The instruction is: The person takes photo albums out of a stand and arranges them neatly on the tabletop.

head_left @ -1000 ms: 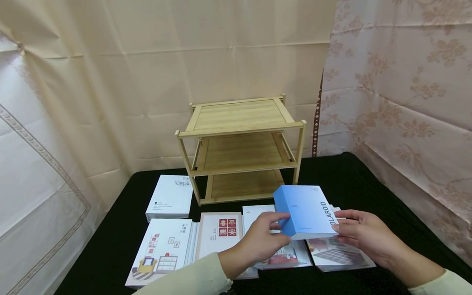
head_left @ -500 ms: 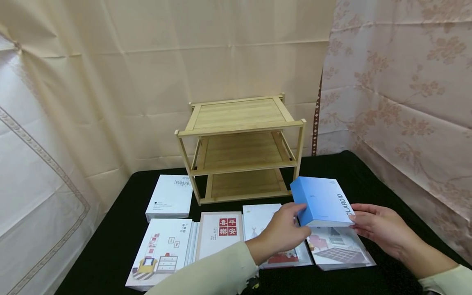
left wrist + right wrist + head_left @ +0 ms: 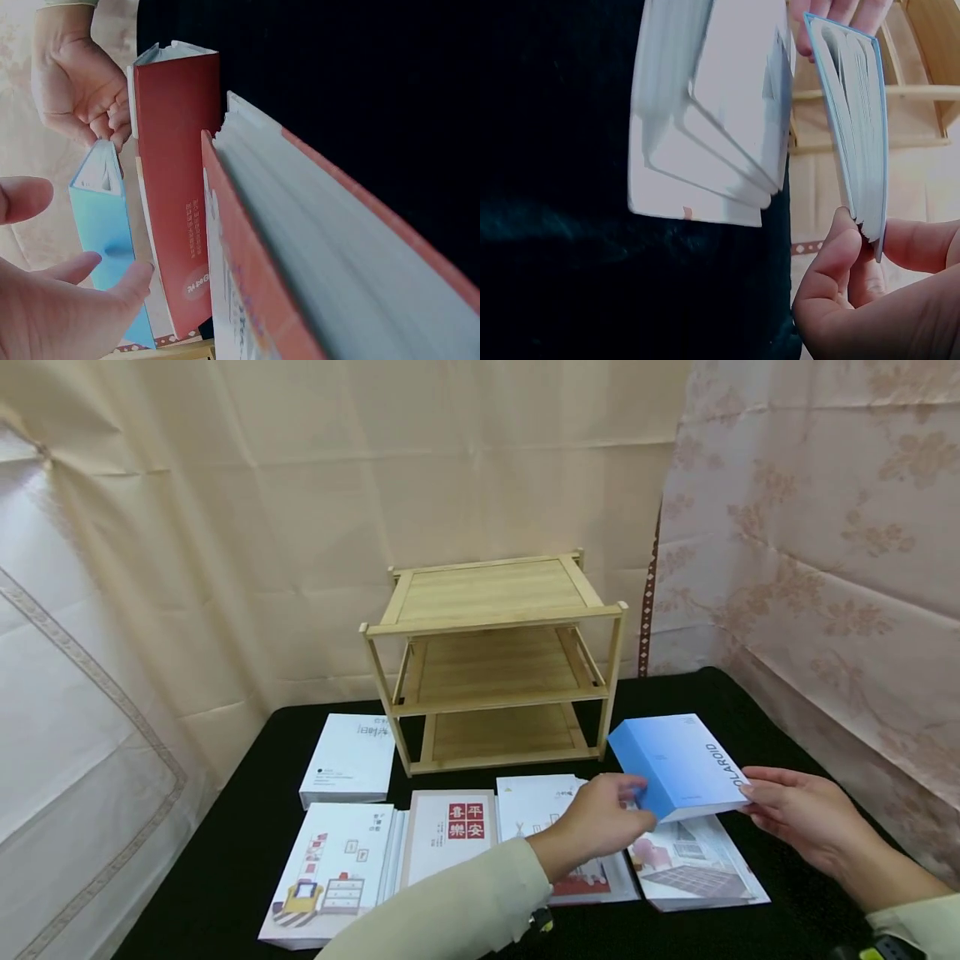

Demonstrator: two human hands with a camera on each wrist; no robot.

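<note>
A thick blue book (image 3: 686, 764) with "POLAROID" lettering is held up, slightly tilted, over the rightmost pile of white books (image 3: 697, 870). My right hand (image 3: 813, 820) pinches its right edge; in the right wrist view the thumb and fingers (image 3: 832, 262) press on opposite covers. At the spine, my left hand (image 3: 596, 825) touches the book with fairly straight fingers. The left wrist view shows the left thumb standing apart from the blue book (image 3: 97, 217). That view also shows a red book back (image 3: 176, 150) close by.
A three-tier wooden shelf (image 3: 491, 597) stands behind the books. On the black cloth (image 3: 225, 827) lie more books: a white one (image 3: 348, 764) at the back left, an illustrated pile (image 3: 322, 852), one with red characters (image 3: 442, 852), and another illustrated one (image 3: 532, 806). Curtains enclose the table.
Both hands have carried the blue book to the right and a little away, over the rightmost pile. The book has turned slightly, and more of the illustrated book beside that pile now shows.
</note>
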